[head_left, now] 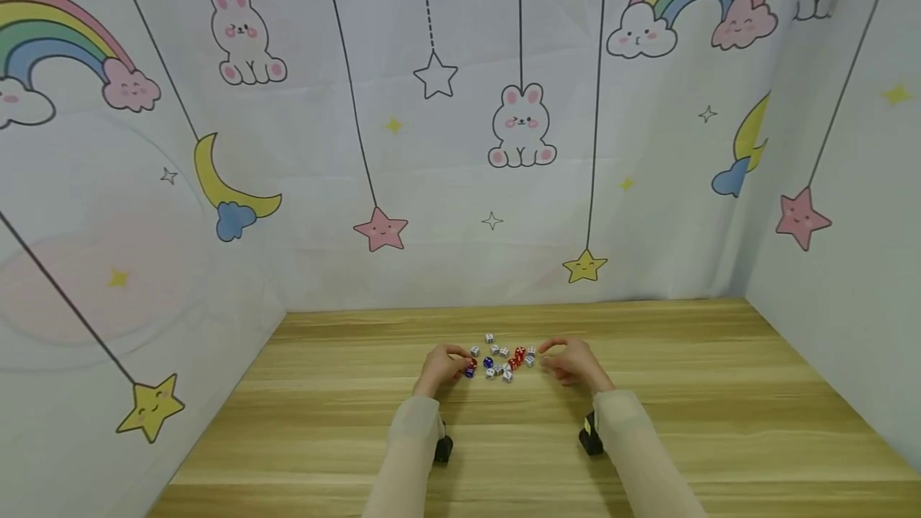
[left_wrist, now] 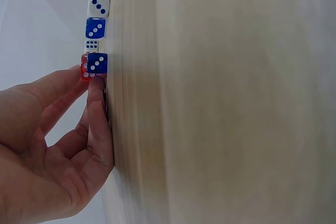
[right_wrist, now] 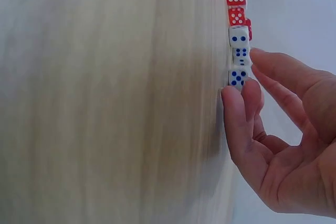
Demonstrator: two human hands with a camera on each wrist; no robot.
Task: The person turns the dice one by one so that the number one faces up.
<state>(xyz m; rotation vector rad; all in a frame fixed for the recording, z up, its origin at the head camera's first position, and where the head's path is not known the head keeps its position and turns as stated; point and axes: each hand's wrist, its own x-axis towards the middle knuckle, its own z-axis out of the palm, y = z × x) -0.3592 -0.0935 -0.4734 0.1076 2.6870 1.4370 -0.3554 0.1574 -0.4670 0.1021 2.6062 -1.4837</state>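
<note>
A loose cluster of small dice lies on the wooden table, mostly white dice [head_left: 489, 338] with red dice [head_left: 520, 352] and a blue die [head_left: 488, 362] among them. My left hand [head_left: 440, 368] is at the cluster's left edge. Its fingertips touch a red die [left_wrist: 84, 70] and a blue die [left_wrist: 97, 63] there, without a visible grip. On the opposite side, my right hand [head_left: 573, 361] curves beside the outermost white dice. Its fingertips are at a white die [right_wrist: 238, 77]; whether they press it I cannot tell. Parts of both hands' fingers are hidden.
The wood-grain table [head_left: 324, 406] extends around the dice. A white cloth backdrop [head_left: 460, 262] printed with rabbits, stars and rainbows stands behind it and along both sides. Black devices [head_left: 592, 436] are strapped at both wrists.
</note>
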